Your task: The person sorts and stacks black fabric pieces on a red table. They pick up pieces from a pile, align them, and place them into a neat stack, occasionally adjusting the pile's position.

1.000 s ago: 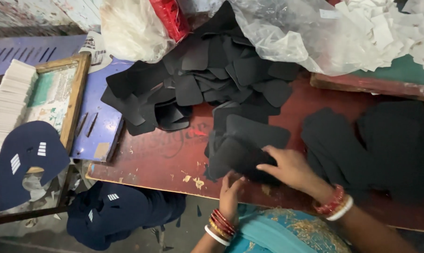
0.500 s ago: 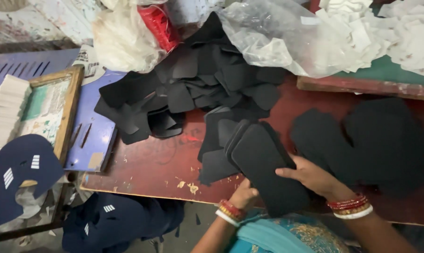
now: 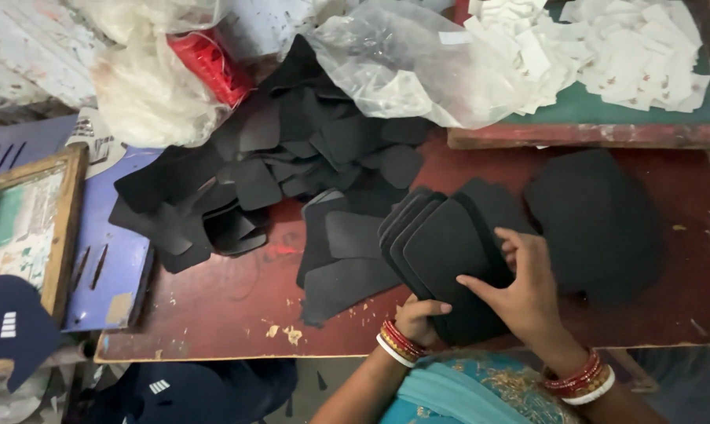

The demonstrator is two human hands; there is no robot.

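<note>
Both hands hold a fanned stack of black cut fabric pieces (image 3: 441,243) over the near edge of a dark red table (image 3: 229,306). My left hand (image 3: 419,318) grips the stack's lower end from below. On the stack's right side rests my right hand (image 3: 524,290), thumb across the top piece. Red and white bangles circle both wrists. A few loose black pieces (image 3: 343,263) lie flat just left of the stack.
A big heap of black pieces (image 3: 292,149) fills the table's back, with clear plastic bags (image 3: 402,67) and white paper tags (image 3: 614,47) behind. Stacked black shapes (image 3: 598,220) lie right. A wooden frame (image 3: 64,228) and navy fabric (image 3: 9,326) sit left.
The stack has been lifted off the table and fanned out between both hands. It has shifted right, and the view has moved right too.
</note>
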